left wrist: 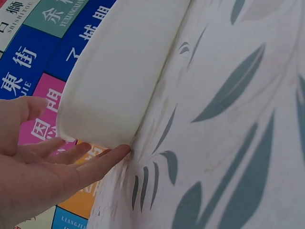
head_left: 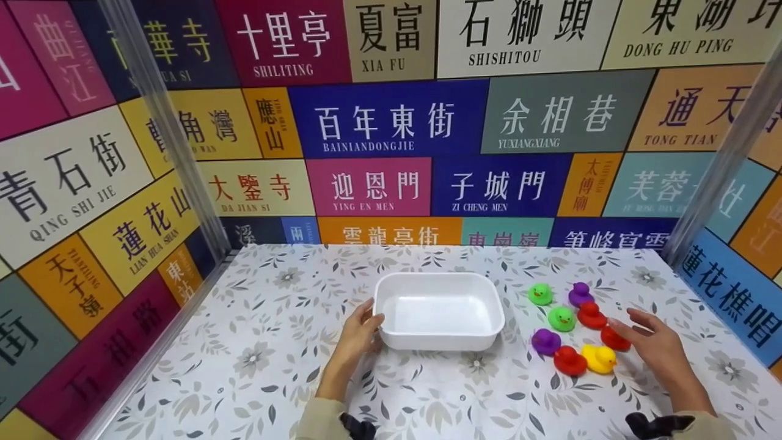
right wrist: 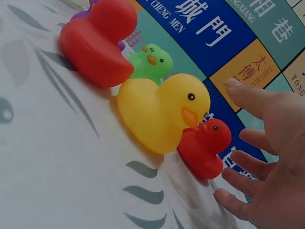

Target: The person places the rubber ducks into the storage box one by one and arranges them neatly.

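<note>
A white plastic basin [head_left: 440, 341] sits on the patterned tablecloth. At its left end is my left hand [head_left: 361, 329], fingers loosely extended; in the left wrist view a fingertip touches the basin [left wrist: 112, 95] low on its end wall. To the right lies a loose group of rubber ducks: a yellow duck [head_left: 599, 359], two green ducks, two purple ducks and three red ones. My right hand [head_left: 657, 342] is beside the rightmost red duck [head_left: 614, 337], partly covering it in the head view. In the right wrist view its fingers are spread, with nothing between them, near that red duck [right wrist: 205, 149].
Green ducks [head_left: 540, 294] and a purple duck [head_left: 580, 294] stand at the back of the group; another purple duck [head_left: 545, 342] and a red duck [head_left: 569, 361] are nearer. Panels with printed place names [head_left: 391, 122] rise behind the tablecloth [head_left: 275, 342].
</note>
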Demonstrator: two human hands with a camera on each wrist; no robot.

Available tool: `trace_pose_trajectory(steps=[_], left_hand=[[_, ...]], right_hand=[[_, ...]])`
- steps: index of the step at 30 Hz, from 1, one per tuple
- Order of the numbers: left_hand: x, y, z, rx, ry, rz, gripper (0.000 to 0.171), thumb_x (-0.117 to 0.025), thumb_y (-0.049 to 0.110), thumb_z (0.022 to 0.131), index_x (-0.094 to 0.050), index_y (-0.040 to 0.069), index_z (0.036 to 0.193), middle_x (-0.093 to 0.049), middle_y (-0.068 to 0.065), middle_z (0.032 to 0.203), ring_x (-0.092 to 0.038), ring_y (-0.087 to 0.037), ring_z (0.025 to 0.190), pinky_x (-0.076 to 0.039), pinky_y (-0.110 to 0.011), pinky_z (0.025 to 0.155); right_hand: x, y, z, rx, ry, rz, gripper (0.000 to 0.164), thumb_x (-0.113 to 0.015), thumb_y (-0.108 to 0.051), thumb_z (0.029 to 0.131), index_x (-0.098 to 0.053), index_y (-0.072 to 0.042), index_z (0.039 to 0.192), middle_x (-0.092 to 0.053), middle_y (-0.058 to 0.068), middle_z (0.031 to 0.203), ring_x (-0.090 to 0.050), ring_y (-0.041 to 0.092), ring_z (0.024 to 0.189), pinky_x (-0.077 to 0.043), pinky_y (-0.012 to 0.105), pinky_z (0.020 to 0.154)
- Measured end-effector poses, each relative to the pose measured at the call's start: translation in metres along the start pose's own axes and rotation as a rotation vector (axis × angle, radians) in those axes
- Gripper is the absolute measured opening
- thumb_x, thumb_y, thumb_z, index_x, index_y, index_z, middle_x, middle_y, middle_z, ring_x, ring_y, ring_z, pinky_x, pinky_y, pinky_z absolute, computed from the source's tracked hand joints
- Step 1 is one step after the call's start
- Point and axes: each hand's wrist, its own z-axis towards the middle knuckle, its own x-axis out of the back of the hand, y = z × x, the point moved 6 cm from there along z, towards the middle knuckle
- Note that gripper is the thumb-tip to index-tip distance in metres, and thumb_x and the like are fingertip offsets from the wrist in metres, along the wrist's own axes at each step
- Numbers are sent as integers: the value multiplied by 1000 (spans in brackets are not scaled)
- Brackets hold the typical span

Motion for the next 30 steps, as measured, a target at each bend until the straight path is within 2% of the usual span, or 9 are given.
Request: trace_pose_trajectory(steps=[6, 12, 20, 27, 30], left_hand=[[-3, -2, 0, 11, -29, -24, 58, -45, 8, 100, -30, 1, 155, -41, -26, 155, -54, -42, 133, -56, -51, 99], [-3, -3, 0, 30, -22, -12, 58, -45, 8, 100, -30, 2, 156, -41, -25, 155, -57, -42, 129, -58, -51, 95], [-6, -4, 1, 28, -10, 9, 58, -45, 9, 101, -29, 2, 156, -40, -27, 156, -57, -43, 129, -59, -49, 91], [-5, -4, 2, 33, -4, 36, 57, -45, 11, 101, -30, 4, 156, -41, -26, 155, -54, -44, 132, -59, -48, 93], [-3, -4, 2, 24, -6, 37, 57, -44, 10, 101, -30, 3, 156, -41, -26, 155, -55, -43, 131, -59, -48, 92]], right_hand=[[2, 7, 2, -59, 23, 57, 111, -63, -67, 86, -3, -13, 162, -5, 24, 167, -17, 49, 147, -24, 69, 118], [-1, 13, 6, -92, 9, 83, 112, -66, -68, 84, -7, -11, 162, -4, 23, 167, -17, 49, 146, -22, 72, 117], [-3, 20, 10, -116, 18, 82, 111, -68, -67, 83, -15, -7, 160, -7, 27, 166, -20, 49, 141, -23, 68, 119], [-3, 22, 11, -122, 46, 15, 104, -71, -68, 79, -33, -5, 153, -23, 30, 160, -29, 46, 133, -38, 55, 111], [-5, 22, 11, -122, 45, -8, 103, -72, -68, 78, -38, -4, 151, -24, 31, 159, -30, 46, 132, -38, 55, 112]])
